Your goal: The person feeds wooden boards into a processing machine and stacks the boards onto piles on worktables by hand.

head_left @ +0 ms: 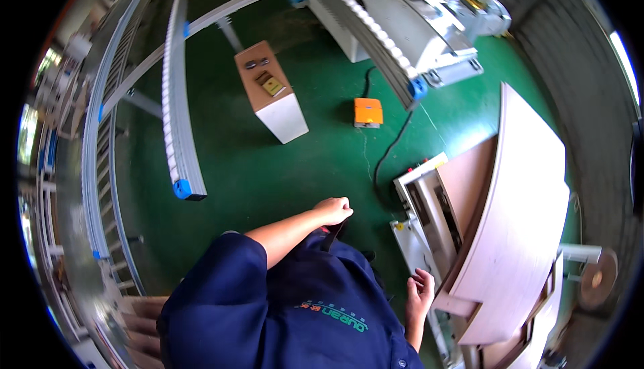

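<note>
My left hand (333,211) is closed in a fist in front of my body. A dark strap (331,237) runs down from under its fingers against my navy shirt; the far part of it is hidden. My right hand (420,290) hangs at my right side with loosely bent fingers apart and nothing in them. It is nearest to the large curved wood-toned panel (513,215) and the pale machine frame (414,248) beside it; I cannot tell whether it touches either.
An orange foot pedal box (368,112) lies on the green floor, with a black cable (384,161) nearby. A box-shaped stand (282,121) carries small items. Roller conveyor rails (180,100) with blue end caps stand left, another rail (362,17) ahead. Boards (142,322) lie lower left.
</note>
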{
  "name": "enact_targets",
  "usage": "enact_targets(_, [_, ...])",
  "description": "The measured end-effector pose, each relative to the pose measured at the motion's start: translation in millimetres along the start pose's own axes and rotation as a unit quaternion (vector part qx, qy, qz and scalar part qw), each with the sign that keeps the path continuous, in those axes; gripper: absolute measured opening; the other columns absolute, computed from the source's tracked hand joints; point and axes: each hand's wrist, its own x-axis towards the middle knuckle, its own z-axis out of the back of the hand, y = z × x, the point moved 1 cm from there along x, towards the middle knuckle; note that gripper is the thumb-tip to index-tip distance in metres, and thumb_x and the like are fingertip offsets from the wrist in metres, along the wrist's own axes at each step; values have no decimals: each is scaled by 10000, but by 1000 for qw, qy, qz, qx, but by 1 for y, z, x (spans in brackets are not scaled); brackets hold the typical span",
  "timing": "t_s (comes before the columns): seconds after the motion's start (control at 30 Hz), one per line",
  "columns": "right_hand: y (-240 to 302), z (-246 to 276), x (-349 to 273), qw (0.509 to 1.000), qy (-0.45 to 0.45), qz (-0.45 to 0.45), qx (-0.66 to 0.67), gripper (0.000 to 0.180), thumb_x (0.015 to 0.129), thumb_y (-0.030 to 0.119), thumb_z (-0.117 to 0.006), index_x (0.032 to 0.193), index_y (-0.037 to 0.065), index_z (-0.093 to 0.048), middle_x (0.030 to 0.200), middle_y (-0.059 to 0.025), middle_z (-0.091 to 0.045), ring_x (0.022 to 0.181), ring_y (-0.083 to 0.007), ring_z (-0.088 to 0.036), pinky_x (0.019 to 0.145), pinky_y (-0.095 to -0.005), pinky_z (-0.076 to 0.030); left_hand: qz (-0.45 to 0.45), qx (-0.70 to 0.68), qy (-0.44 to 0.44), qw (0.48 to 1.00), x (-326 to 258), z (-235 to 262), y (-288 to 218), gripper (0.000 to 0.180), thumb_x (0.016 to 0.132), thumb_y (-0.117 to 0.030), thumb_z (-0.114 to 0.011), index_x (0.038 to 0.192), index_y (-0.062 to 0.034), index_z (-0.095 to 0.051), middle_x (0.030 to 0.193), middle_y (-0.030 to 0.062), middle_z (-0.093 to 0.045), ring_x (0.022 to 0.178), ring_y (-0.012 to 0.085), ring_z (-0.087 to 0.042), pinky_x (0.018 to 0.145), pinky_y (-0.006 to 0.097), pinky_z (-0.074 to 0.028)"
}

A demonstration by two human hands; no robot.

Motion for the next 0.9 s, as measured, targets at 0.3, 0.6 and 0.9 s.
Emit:
enact_targets(0.3, [49, -34, 130, 982, 143, 104, -72, 261, 796, 13, -615, 1056, 13, -597, 1017, -107, -584, 891, -205, -619, 765, -320, -508, 169, -160, -101, 967, -6, -38, 156, 411, 835, -433, -564, 992, -56, -612, 962, 198, -654, 908, 331, -632, 734, 430, -490])
enact_targets(0.6, [105, -33, 264, 978, 99, 75, 167, 220, 837, 55, -576, 1039, -29, -602, 920, -80, -624, 819, -143, -597, 723, -279, -492, 270, -144, -93, 947, -18, -28, 195, 343, 803, -351, -589, 791, -20, -678, 767, 180, -668, 717, 299, -655, 675, 401, -503])
enact_targets(0.9, [149, -61, 365, 940, 125, 15, 317, 292, 891, 135, -540, 1145, -5, -510, 951, -121, -613, 811, -214, -623, 729, -323, -521, 186, -227, -210, 932, 36, 23, 137, 342, 824, -370, -603, 949, -54, -635, 858, 118, -686, 819, 257, -654, 748, 374, -502])
